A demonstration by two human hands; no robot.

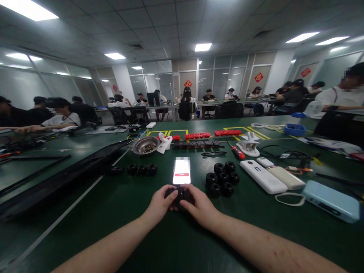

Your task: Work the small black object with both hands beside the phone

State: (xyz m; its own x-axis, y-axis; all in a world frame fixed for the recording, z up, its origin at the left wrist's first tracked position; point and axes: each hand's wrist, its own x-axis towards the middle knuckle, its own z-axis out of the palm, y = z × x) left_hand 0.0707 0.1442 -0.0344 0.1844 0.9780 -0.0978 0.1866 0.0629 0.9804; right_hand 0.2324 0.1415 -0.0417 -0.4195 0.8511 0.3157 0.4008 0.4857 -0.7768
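Black wheel (178, 194) is pinched between the fingertips of left hand (160, 203) and right hand (199, 206); a row (142, 169) of three looks finished, while the larger pile (223, 178) seemingly remains.

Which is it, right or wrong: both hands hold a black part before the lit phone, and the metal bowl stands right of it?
Wrong: in the head view the metal bowl stands left of the phone. The rest holds.

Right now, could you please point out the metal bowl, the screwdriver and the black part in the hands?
metal bowl (135, 148): head view, left rim.
screwdriver (238, 153): head view, red handle.
black part (179, 191): head view, top showing between both hands.
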